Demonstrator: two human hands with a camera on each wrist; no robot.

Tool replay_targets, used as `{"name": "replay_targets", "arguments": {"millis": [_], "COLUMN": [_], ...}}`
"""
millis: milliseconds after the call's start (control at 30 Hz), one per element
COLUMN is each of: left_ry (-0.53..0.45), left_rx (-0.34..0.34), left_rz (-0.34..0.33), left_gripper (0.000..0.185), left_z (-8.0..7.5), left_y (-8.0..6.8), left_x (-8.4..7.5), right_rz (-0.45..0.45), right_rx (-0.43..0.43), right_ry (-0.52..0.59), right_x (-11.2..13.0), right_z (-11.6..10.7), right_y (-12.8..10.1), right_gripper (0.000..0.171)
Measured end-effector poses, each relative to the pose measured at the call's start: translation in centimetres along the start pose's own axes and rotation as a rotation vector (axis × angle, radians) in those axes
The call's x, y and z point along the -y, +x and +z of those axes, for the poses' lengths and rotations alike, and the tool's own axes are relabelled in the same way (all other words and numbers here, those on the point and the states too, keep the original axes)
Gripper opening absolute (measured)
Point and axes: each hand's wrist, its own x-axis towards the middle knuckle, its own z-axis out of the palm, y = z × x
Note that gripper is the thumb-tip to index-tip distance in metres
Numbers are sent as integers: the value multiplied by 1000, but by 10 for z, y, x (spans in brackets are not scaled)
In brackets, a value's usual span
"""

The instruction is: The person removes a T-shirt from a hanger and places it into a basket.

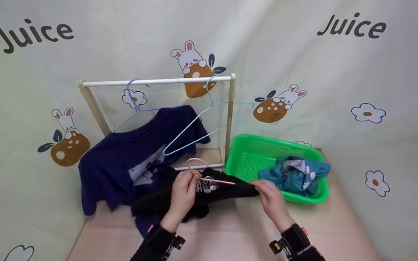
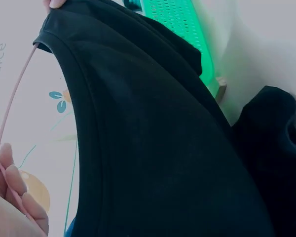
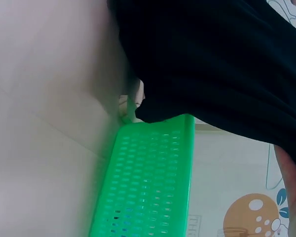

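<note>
A pink clothes hanger (image 1: pixel 218 181) sits partly inside the neck of a black T-shirt (image 1: pixel 227 192). My left hand (image 1: pixel 183 190) grips the hanger near its hook; in the left wrist view the fingers (image 2: pixel 16 180) curl round the pink wire. The hanger's far arm runs under the shirt's neckline. My right hand (image 1: pixel 270 197) pinches the black cloth on the right and draws it outward. Only part of that hand (image 3: pixel 293 197) shows in the right wrist view, beside the shirt (image 3: pixel 207 64). A printed patch is visible inside the neck opening.
A rack with a white rail (image 1: pixel 172 81) stands behind, holding a navy T-shirt (image 1: pixel 122 156) on a purple hanger (image 1: pixel 135 105) and a bare mint hanger (image 1: pixel 187 128). On the right, a green basket (image 1: pixel 243 145) holds a teal garment (image 1: pixel 294 175).
</note>
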Motion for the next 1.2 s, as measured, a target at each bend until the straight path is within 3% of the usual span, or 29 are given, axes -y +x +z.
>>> {"name": "replay_targets", "arguments": {"millis": [500,833,1033,1200], "left_ry": [-21,-17,-41,-66], "left_rx": [-1,-107,-140,-116], "left_rz": [47,-52,-106,-98], "left_gripper": [15,18,16,16], "left_z": [-9,-30,-29,-19], "left_y": [12,19,18,10], "left_x": [-3,-2,-4,-2], "right_rz": [66,203,274,313], "right_rx": [-123,-222,-190,-76], "right_ry": [3,-88,-132,-174], "right_x": [1,-12,-16,-17], "right_z": [-16,-38,-35,-24], "right_y": [7,-2,-11,-25], "right_gripper": [35,25,18,16]}}
